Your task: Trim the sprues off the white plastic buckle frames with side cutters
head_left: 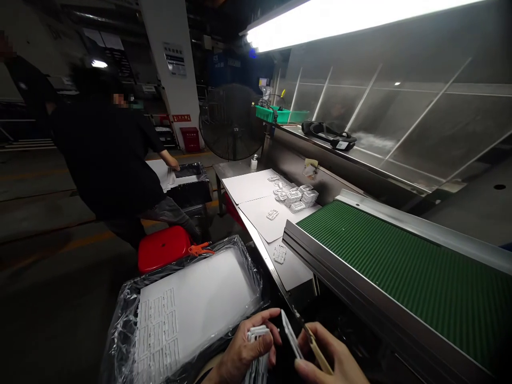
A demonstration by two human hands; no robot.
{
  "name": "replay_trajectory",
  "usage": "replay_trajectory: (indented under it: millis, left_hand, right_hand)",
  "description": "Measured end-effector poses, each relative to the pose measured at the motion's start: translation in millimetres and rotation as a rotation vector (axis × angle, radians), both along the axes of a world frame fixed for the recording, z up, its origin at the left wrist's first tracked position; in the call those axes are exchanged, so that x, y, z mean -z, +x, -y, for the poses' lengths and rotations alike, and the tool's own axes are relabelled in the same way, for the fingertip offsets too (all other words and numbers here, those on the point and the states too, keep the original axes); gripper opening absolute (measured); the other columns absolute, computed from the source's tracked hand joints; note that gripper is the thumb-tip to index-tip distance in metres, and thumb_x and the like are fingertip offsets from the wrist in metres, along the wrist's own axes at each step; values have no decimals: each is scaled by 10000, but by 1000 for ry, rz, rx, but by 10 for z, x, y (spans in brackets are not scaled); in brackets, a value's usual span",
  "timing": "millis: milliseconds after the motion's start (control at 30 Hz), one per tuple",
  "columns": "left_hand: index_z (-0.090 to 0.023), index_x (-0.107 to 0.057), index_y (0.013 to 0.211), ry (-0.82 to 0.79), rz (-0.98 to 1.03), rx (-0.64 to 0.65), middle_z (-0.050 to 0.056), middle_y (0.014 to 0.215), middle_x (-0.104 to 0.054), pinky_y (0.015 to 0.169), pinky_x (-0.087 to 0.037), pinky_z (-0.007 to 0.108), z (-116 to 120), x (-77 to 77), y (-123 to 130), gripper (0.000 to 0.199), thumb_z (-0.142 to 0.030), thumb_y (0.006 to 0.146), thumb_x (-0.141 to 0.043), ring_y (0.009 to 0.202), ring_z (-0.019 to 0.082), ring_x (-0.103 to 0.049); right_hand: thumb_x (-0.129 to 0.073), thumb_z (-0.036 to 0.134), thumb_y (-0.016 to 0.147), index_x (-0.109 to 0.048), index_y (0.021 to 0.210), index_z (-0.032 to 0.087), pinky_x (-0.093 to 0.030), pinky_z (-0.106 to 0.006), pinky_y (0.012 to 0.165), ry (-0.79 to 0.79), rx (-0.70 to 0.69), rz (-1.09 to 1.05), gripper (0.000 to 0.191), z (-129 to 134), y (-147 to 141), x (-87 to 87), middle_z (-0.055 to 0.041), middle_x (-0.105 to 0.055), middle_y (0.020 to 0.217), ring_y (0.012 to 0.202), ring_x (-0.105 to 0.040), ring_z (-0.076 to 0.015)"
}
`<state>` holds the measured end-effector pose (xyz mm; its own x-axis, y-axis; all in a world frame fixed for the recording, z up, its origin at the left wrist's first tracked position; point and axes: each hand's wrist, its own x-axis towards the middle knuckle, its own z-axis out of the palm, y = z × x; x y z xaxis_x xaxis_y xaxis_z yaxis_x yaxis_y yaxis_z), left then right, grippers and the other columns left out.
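My left hand [250, 344], at the bottom centre, is closed around a stack of thin white slotted parts [258, 354]. Its index finger reaches out to the tip of another thin white part [291, 335]. That part is held edge-on in my right hand [330, 354], together with a long tool [316, 349] that has a dark tip and a tan handle. Whether the tool is a cutter or tweezers I cannot tell. Stacks of similar white parts [298, 197] stand on the table [296, 269], and one lies alone near its front edge [279, 254].
A plastic-lined bin [208, 282] with white parts on a sheet stands at the lower left. Beside it is a red stool [164, 248] with an orange-handled tool [201, 249]. A green conveyor [392, 266] runs at the right. A person [108, 144] leans over another bin behind.
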<state>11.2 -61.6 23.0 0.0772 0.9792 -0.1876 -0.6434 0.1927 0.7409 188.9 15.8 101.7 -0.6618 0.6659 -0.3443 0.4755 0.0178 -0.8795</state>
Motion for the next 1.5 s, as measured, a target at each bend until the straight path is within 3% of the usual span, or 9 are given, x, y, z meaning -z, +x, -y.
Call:
replay_trajectory:
  millis: [167, 300, 433, 600, 833, 1200, 1367, 1500]
  left_hand:
    - [-84, -563, 1172, -81, -60, 32, 40, 630, -565, 564, -336, 226, 51, -33, -72, 529, -378, 757, -709, 563, 106, -478]
    - [-132, -593, 1145, -59, 19, -6, 68, 838, -602, 647, -392, 238, 94, -56, -115, 535, -373, 697, -760, 686, 132, -529]
    - [-157, -586, 1174, -58, 1, -81, 95, 996, -613, 735, -439, 255, 135, -102, -159, 466, -299, 751, -719, 823, 178, -573]
    - [-199, -525, 1261, -150, 198, -116, 109, 1105, -604, 720, -499, 299, 202, 79, -268, 526, -277, 767, -688, 782, 184, -593]
    - [-172, -554, 1244, -216, 401, -46, 149, 1167, -597, 625, -513, 241, 243, 293, -364, 607, -262, 677, -753, 693, 147, -582]
    - [-170, -553, 1241, -206, 430, 3, 135, 1119, -633, 600, -523, 252, 199, 386, -343, 624, -243, 654, -753, 660, 150, -591]
    - [-145, -513, 1277, -229, 391, -22, 156, 1140, -617, 589, -514, 248, 201, 394, -353, 705, -266, 630, -767, 631, 136, -577]
    - [-139, -507, 1281, -249, 374, -40, 163, 1133, -615, 585, -502, 251, 193, 405, -363, 729, -275, 615, -770, 633, 141, -564]
  right_hand:
    - [-664, 507, 672, -512, 830, 169, -411, -255, 664, -167, -15, -210, 403, 104, -213, 282, -35, -604, 793, 712, -524, -157]
    - [-690, 466, 679, -536, 879, 156, -425, -253, 641, -223, 58, -243, 400, 178, -322, 376, -26, -578, 779, 702, -515, -150]
    - [-720, 404, 685, -549, 952, 161, -433, -254, 691, -173, 146, -172, 399, 274, -422, 405, -22, -592, 835, 768, -529, -159]
    - [-709, 382, 706, -527, 910, 173, -403, -230, 656, -269, 251, -241, 344, 383, -461, 533, 11, -548, 792, 715, -494, -122]
    - [-713, 306, 684, -479, 811, 171, -375, -229, 615, -453, 432, -408, 298, 448, -395, 633, 29, -512, 706, 630, -452, -97]
    - [-689, 315, 740, -505, 846, 167, -406, -223, 609, -487, 468, -494, 258, 509, -324, 761, 21, -528, 716, 636, -498, -94]
    - [-583, 449, 821, -520, 981, 193, -473, -259, 700, -484, 537, -445, 308, 496, -270, 787, -45, -594, 916, 811, -577, -138]
    - [-569, 462, 826, -535, 982, 186, -437, -216, 581, -409, 565, -347, 318, 454, -180, 822, -12, -573, 761, 634, -528, -94]
